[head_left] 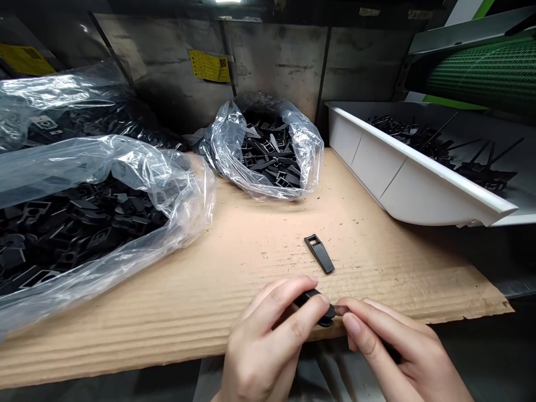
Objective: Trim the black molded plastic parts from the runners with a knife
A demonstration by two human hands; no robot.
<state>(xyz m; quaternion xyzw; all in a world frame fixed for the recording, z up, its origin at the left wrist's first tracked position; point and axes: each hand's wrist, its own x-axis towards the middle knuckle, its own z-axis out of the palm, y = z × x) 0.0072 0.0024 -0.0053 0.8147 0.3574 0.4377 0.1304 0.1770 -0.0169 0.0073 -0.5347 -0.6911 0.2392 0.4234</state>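
Note:
My left hand (272,340) pinches a small black plastic part (315,307) between thumb and fingers at the near edge of the cardboard sheet (234,262). My right hand (397,352) meets it from the right, fingertips closed on the same part's end. A second black flat part (319,253) with a square hole at one end lies loose on the cardboard just beyond my hands.
A clear plastic bag (268,151) of black parts sits open at the back centre. A larger clear bag (84,206) of black parts lies at the left, another behind it. A white tray (402,173) with black sprue pieces stands at the right, under a green conveyor (481,72).

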